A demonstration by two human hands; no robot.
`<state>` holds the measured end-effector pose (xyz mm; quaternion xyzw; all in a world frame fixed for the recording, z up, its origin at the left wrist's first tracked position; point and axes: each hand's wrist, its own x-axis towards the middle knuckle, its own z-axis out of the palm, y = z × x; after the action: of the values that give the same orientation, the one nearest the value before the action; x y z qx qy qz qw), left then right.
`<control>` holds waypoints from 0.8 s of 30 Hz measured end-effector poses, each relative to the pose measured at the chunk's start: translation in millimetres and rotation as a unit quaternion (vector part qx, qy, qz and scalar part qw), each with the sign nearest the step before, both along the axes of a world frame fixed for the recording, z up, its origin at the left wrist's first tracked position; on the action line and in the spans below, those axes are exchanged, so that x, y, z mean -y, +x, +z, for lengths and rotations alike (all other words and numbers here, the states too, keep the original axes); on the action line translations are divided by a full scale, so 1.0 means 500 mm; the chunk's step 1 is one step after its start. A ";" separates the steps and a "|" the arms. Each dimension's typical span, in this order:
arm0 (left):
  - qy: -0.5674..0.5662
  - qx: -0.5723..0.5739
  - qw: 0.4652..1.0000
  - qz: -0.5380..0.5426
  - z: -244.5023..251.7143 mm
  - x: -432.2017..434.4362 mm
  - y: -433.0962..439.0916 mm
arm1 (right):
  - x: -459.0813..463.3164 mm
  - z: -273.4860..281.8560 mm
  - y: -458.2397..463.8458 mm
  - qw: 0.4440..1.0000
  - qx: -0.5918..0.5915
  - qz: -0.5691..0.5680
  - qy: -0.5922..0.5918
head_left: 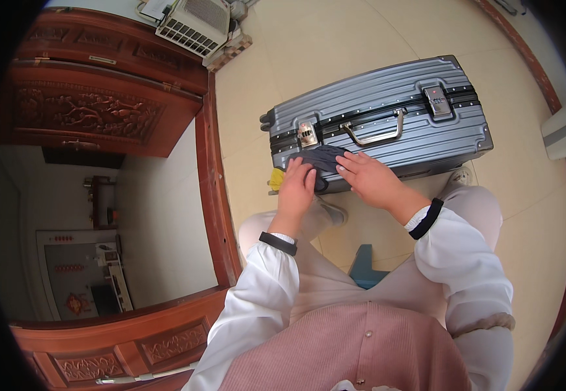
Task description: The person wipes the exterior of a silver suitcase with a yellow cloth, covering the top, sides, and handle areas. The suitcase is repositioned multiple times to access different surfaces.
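Observation:
A grey-blue ribbed hard-shell suitcase (376, 122) lies on its side on the tiled floor, its metal handle (376, 139) and two metal combination latches facing up. Dark grey cloth (319, 157) is bunched on its near left part, beside the left latch (307, 134). My left hand (296, 188) rests on the left part of the cloth, fingers slightly spread. My right hand (366, 178) touches the cloth's right end with its fingertips. A yellow cloth (276, 179) shows at the suitcase's left near corner, left of my left hand; how it is held there is hidden.
A carved wooden door (97, 112) and its frame (214, 185) stand at the left. An air-conditioner unit (197, 24) is at the top. A whitish bin (559, 134) stands by the right wall. Something blue-green (366, 269), perhaps a stool, shows between my legs.

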<state>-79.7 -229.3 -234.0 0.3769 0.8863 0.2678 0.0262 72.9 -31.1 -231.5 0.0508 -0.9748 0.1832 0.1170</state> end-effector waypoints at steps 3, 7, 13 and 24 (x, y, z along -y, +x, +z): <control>0.009 -0.010 1.000 0.019 -0.020 0.002 -0.037 | 0.022 -0.009 -0.010 0.999 0.027 0.017 0.010; -0.028 -0.016 0.999 0.016 -0.037 0.003 -0.066 | 0.029 -0.012 -0.019 0.999 0.040 0.031 -0.013; -0.029 -0.051 0.998 0.034 -0.037 -0.003 -0.045 | 0.035 -0.016 -0.033 0.999 0.023 0.022 -0.020; -0.034 -0.062 0.996 -0.048 -0.021 -0.058 0.068 | -0.001 0.012 0.000 0.994 0.054 -0.061 0.073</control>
<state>-45.7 -200.6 -244.6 0.4337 0.8756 0.2125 -0.0034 73.0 -30.4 -225.3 -0.0100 -0.9917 0.1069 0.0714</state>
